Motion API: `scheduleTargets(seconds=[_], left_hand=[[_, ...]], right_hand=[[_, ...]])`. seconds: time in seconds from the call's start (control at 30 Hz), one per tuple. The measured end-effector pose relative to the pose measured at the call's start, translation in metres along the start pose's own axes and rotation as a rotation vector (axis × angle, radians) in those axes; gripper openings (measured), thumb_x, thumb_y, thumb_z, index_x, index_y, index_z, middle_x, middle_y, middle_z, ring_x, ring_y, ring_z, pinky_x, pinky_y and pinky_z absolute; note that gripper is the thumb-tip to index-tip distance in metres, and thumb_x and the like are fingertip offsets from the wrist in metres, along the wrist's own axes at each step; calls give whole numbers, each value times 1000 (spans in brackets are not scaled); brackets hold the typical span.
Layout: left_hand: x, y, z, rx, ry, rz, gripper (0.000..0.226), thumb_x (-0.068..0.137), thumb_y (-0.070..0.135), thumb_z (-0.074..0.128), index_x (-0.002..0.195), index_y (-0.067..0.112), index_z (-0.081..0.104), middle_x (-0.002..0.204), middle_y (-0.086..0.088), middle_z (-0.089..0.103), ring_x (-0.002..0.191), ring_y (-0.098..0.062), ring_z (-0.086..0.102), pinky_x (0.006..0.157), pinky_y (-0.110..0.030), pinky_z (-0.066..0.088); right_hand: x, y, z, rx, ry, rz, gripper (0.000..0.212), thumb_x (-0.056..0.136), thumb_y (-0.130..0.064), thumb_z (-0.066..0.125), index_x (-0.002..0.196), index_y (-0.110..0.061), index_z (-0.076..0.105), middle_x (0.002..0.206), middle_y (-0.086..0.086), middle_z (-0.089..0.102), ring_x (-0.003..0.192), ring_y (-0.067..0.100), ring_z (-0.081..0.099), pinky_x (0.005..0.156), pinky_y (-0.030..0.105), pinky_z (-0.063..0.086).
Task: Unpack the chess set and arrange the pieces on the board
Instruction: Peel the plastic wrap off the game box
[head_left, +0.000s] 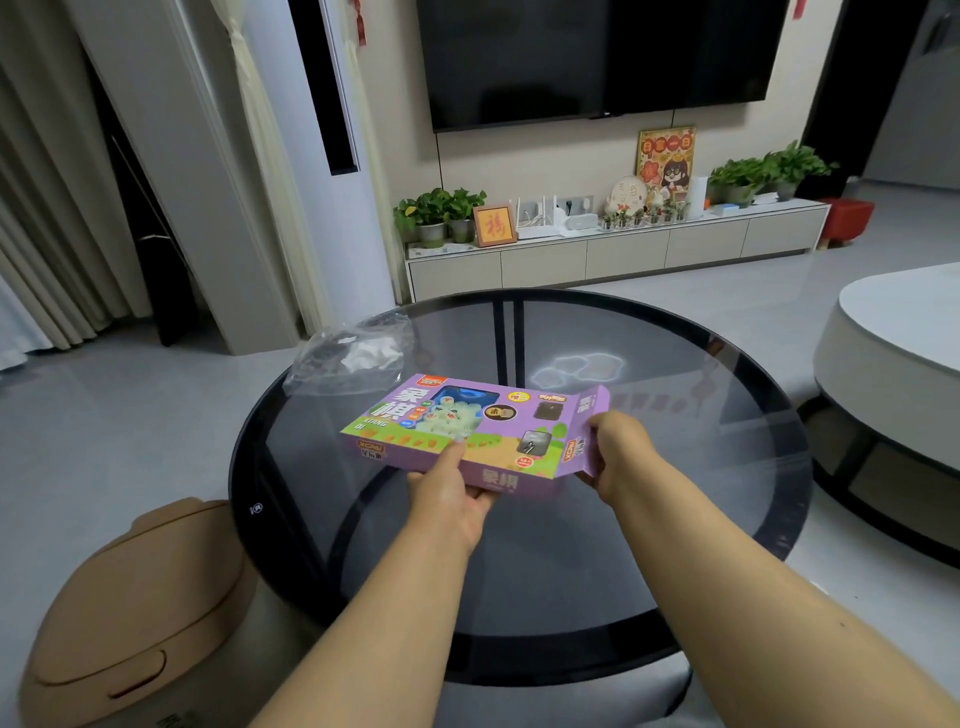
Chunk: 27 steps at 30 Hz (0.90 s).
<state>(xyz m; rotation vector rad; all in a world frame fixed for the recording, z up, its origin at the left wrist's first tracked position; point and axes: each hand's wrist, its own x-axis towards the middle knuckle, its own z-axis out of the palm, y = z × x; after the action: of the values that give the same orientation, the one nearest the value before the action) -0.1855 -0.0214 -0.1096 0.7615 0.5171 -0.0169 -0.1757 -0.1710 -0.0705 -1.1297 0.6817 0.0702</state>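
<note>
Holding the flat purple cardboard chess-set box (470, 434) above the round dark glass table (727, 415), you had both hands on it, and the box was tilted slightly, its printed face turned up towards you. Your left hand (451, 488) gripped the near long edge, thumb pressed on the top face and the other fingers curled underneath, so it was closed around the cardboard. Your right hand (618, 452) was at the right end of the box, fingers curled in against the open end flap (592, 410), which stood folded outward from the body of the box; how firmly that hand pinched the flap could not be told, since the fingertips were hidden behind the hand itself. Through the clear window (457, 410) in the box's face you could see pale, roundish pieces packed inside, still within the packaging.

Behind the box, on the far left part of the tabletop, lay a crumpled clear plastic bag (353, 353) with something white inside, well apart from your hands. Beside the table at your left sat a tan lidded bin (140, 613), and at the right edge stood a white round low table (893, 332).
</note>
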Motion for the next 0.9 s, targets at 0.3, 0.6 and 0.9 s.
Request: scheduleTargets(seconds=[0.3, 0.6, 0.9], left_hand=[[-10, 9, 13, 139, -77, 56, 35, 93, 10, 59, 123, 12, 42, 113, -16, 65, 94, -29, 67, 68, -46, 56], [4, 36, 15, 154, -112, 60, 29, 95, 23, 56, 123, 13, 53, 88, -7, 71, 68, -18, 69, 48, -29, 54], [14, 54, 11, 215, -68, 55, 16, 96, 27, 53, 104, 13, 57, 82, -7, 70, 73, -20, 67, 75, -38, 56]], right_hand=[[-6, -7, -4, 201, -43, 17, 42, 96, -41, 40, 138, -33, 40, 118, 2, 67, 96, 24, 68, 88, 40, 54], [-24, -19, -3, 242, -113, 108, 39, 92, -47, 39, 101, -17, 61, 86, 2, 67, 71, 19, 63, 58, 24, 43], [-30, -8, 12, 312, -147, 149, 36, 95, -20, 35, 71, -14, 60, 57, -1, 66, 61, 11, 57, 56, 21, 36]])
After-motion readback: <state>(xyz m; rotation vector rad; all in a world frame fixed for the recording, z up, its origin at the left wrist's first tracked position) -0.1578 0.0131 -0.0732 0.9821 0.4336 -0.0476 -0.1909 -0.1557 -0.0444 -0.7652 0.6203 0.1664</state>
